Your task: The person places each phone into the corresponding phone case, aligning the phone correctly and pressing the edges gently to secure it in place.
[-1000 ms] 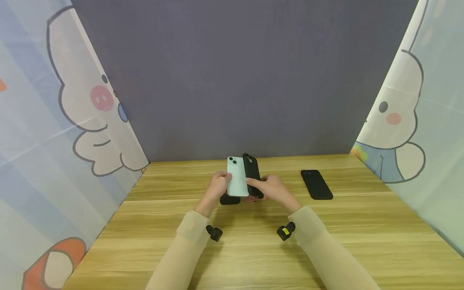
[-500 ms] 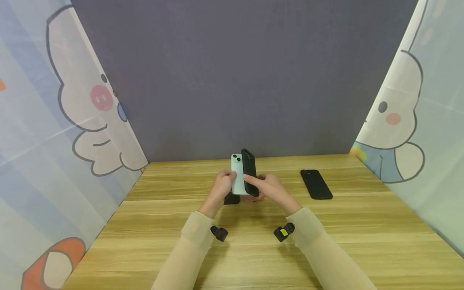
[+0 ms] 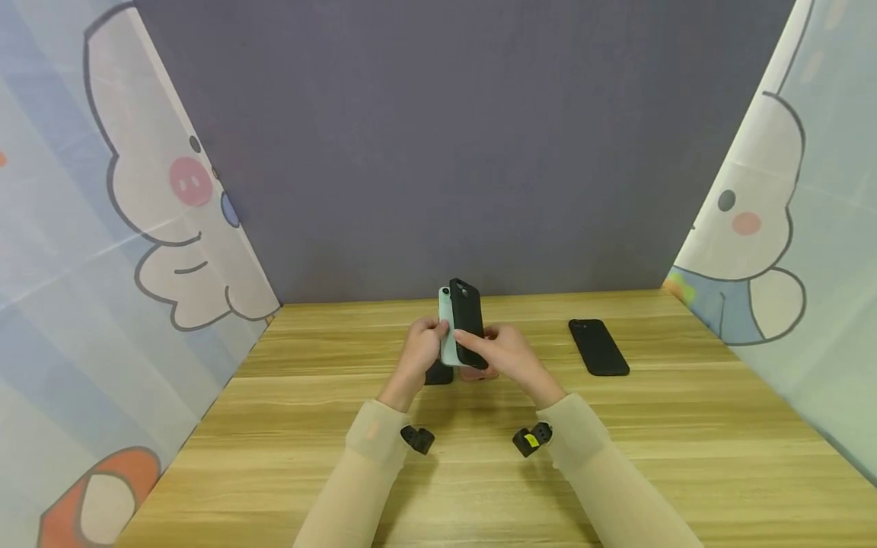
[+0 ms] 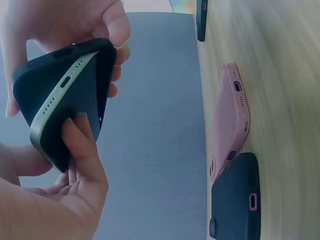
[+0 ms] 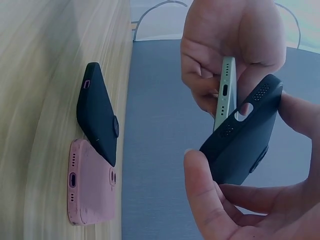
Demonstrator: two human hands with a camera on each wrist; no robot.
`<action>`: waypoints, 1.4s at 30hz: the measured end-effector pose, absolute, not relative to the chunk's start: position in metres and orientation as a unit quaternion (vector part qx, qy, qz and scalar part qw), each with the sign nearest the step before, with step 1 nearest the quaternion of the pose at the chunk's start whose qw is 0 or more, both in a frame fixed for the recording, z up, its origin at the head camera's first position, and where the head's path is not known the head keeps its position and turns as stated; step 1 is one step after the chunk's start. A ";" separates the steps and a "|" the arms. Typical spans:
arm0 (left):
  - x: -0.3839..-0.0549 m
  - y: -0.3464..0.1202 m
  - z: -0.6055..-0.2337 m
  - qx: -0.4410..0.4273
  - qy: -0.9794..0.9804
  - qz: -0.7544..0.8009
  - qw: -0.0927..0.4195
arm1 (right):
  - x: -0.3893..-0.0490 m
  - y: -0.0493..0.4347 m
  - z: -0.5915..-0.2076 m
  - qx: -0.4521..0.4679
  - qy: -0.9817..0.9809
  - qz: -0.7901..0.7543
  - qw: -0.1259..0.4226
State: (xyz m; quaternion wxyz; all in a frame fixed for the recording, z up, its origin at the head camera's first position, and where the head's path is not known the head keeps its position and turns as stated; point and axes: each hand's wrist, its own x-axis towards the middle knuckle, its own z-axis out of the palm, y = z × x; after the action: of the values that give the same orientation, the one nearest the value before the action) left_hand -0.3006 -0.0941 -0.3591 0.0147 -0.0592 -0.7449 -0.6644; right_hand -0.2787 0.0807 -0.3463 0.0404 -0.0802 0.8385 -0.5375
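Note:
My left hand (image 3: 419,352) grips a pale green phone (image 3: 447,335) by its outer long side, fingers and thumb on its two faces. My right hand (image 3: 510,356) holds a black phone case (image 3: 470,323), thumb on one side and fingers on the other. The case overlaps the phone's right part in the head view. From the left wrist, the phone's bottom edge (image 4: 59,97) with its charging port shows slanting into the hollow of the case (image 4: 65,56), one long side tucked close to the case wall. The right wrist view shows the case's port cutout (image 5: 244,112) beside the phone.
Below the hands, a pink-cased phone (image 4: 231,122) and a black one with a pink-edged port (image 4: 235,195) lie side by side on the wooden table (image 3: 308,457). Farther right lies another black phone or case (image 3: 598,347). A grey panel (image 3: 466,152) stands behind.
The left hand has moved right with the phone, and the right hand slightly left with the case. The case covers more of the phone's back now.

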 end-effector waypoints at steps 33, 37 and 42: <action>-0.298 -0.099 -0.352 -0.125 -0.682 -0.719 -0.054 | -0.290 0.100 -0.352 -0.076 0.751 -0.652 0.072; -0.298 -0.099 -0.352 -0.112 -0.674 -0.728 -0.055 | -0.288 0.099 -0.351 -0.073 0.749 -0.654 0.073; -0.299 -0.099 -0.353 -0.114 -0.670 -0.732 -0.051 | -0.287 0.099 -0.349 -0.066 0.747 -0.658 0.071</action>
State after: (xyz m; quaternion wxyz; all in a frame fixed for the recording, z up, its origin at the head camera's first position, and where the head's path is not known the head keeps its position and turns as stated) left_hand -0.2986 -0.0994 -0.3533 -0.0514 -0.1140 -0.6697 -0.7320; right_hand -0.2867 0.0992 -0.3490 0.0710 -0.0657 0.7470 -0.6577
